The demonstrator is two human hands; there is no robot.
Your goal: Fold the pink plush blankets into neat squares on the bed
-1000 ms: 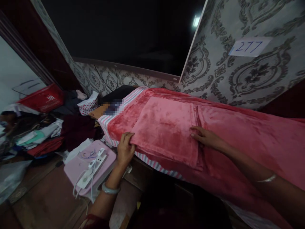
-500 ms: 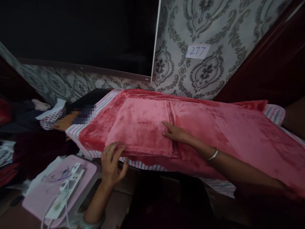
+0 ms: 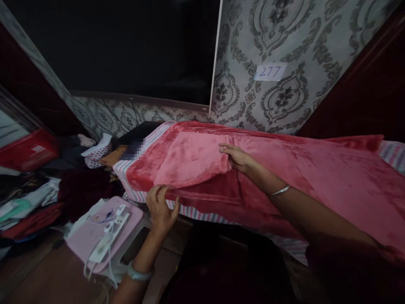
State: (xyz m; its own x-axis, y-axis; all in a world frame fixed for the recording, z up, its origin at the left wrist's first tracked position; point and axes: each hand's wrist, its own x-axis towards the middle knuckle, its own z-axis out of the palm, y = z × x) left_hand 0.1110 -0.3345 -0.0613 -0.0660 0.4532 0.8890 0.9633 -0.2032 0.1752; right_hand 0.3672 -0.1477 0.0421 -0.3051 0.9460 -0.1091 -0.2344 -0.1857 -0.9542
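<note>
The cloth (image 3: 193, 157) lies on the red blanket (image 3: 332, 169). It is folded into a small block, but the top layer is not flat yet: its near right side is up, and darker red shows below. The right hand (image 3: 242, 159) has its grip closed on that side. The left hand (image 3: 160, 210) has its thumb apart, with fingertips at the near left corner. It is dim, so I can't tell how many layers there are. Behind is the TV (image 3: 133, 50).
</note>
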